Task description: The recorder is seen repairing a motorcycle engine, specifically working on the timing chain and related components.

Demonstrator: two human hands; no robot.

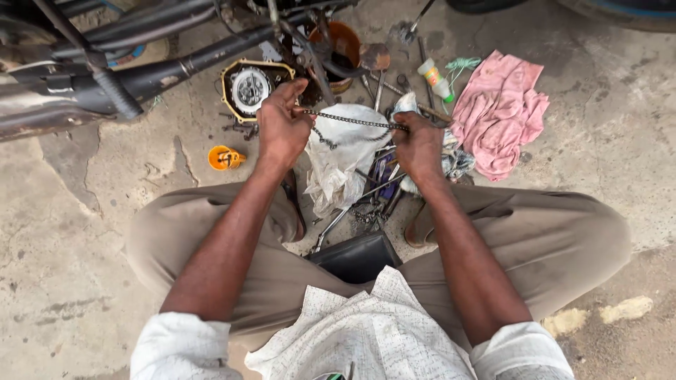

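A metal chain [352,120] is stretched taut between my two hands, with a slack loop sagging below it. My left hand [282,127] grips its left end just below a motorcycle frame. My right hand [417,146] grips the right end. Under the chain lies a crumpled white cloth [339,165] on the concrete floor. I sit cross-legged in tan trousers, both forearms reaching forward.
A round engine cover [250,88] lies under the black motorcycle frame [141,74]. Around it are a pink rag [498,112], a small white bottle [434,79], an orange cap [225,157], an orange-brown bowl [345,46], several tools [373,200] and a black pouch [355,257].
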